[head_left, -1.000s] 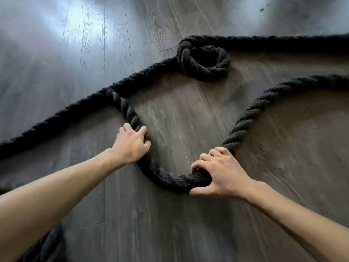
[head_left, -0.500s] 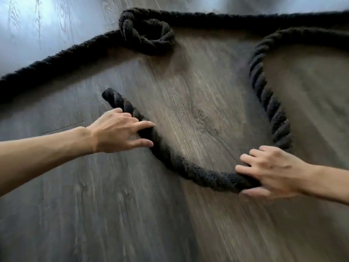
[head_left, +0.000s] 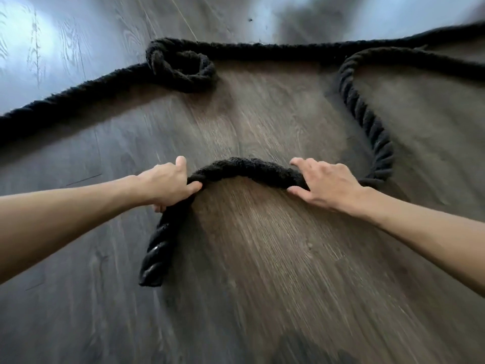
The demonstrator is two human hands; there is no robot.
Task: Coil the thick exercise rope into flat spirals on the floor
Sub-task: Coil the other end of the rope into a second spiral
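Wood-grain plank floor (head_left: 262, 271) fills the whole view, grey-brown, with pale glare at the far left. We see bare boards near us and to both sides of the arms, and more between the hands and the far stretch of rope. No wall or floor edge shows.

Thick black twisted rope (head_left: 244, 166) lies on this floor. Its glossy capped end (head_left: 151, 277) points toward us, left of centre. From there the long axis runs away from us up to the left hand (head_left: 165, 185), then arches rightward to the right hand (head_left: 328, 185). Past that hand it loops round and climbs the right side, then bends off toward the right edge.

Left fingers are clenched round the rope at the bend, thumb tucked beneath. Right fingers arch over the rope, thumb on the near side, grasping it.

A further stretch crosses the far floor from left edge to right edge. Whether it joins the near length out of view, we cannot tell.

Count: one capped end, one small tight coil (head_left: 181, 67) on the far stretch, two hands. The arch between the hands is the only near bend.
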